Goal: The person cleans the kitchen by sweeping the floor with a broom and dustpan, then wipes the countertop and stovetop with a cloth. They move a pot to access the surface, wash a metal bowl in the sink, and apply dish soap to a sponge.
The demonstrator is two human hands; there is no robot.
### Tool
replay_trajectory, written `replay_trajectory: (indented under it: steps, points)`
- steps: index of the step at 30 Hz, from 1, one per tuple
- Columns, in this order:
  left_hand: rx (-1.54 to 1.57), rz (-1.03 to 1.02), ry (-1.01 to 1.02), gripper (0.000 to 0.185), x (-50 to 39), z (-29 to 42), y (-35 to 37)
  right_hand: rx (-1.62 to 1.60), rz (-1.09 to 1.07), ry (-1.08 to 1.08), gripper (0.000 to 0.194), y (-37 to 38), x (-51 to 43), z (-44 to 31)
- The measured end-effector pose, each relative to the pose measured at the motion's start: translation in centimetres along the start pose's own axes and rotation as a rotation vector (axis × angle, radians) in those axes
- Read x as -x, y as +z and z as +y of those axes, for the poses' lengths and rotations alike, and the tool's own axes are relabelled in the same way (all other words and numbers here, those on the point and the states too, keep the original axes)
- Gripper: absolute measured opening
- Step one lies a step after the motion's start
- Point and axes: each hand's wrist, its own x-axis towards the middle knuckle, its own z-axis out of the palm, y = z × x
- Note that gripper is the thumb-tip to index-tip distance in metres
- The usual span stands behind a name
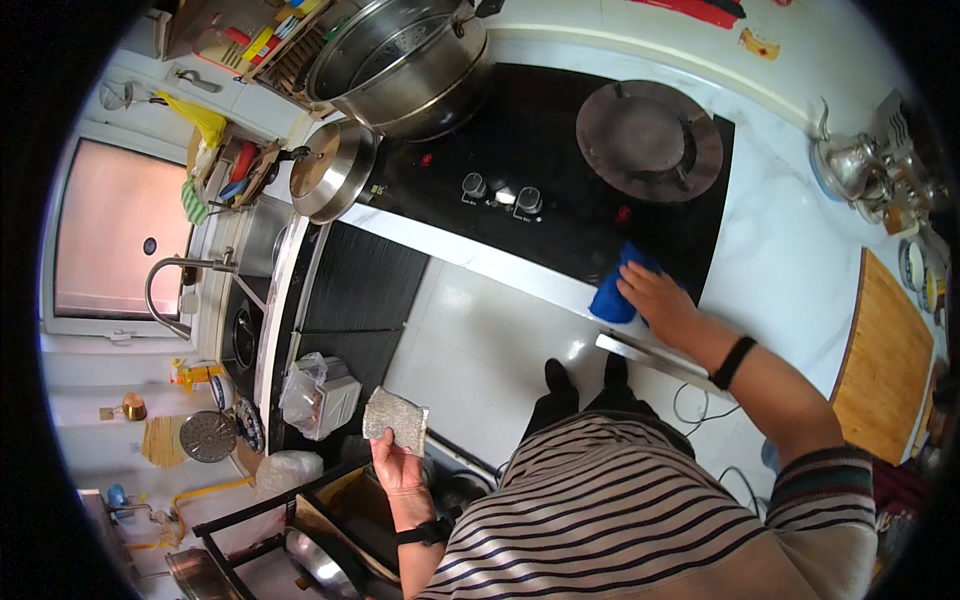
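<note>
My right hand point(660, 300) grips a blue cloth point(613, 298) at the front edge of the black glass gas hob point(555, 232). Part of the cloth lies on the glass and part is over the white counter edge. Away from the counter, at the lower left, my left hand point(397, 461) holds up a silvery mesh scouring pad point(396, 418) between thumb and fingers. A round dark burner plate point(649, 141) covers the hob's right side. Two control knobs point(529, 199) sit near the hob's front middle. The fingers behind the pad are hidden.
A large steel steamer pot point(420, 82) stands on the hob's left, beside a lidded pan point(334, 172). A wooden cutting board point(885, 360) lies on the right counter. Metal utensils point(862, 165) stand farther back. A sink tap point(187, 262) is at left, with a white bin point(330, 397) below.
</note>
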Motion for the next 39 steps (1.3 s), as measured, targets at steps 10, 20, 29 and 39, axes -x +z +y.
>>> replay_trajectory:
  steps: [10,20,29,39]
  points:
    - [0.047,-0.064,-0.019,0.054,-2.2,0.9,1.3,-0.004,0.061,0.031,0.041,1.3,-4.8,-1.1]
    - [0.024,-0.047,-0.059,0.05,-2.2,-0.4,1.8,-0.017,0.144,0.071,0.035,2.9,-8.5,-1.4]
    - [0.032,-0.061,-0.038,0.053,-2.9,0.2,1.4,-0.011,-0.114,0.136,0.041,1.1,-1.0,-3.2]
    - [0.0,-0.029,-0.084,0.053,-4.9,0.1,2.3,0.003,0.133,0.283,0.042,3.2,-11.6,-1.5]
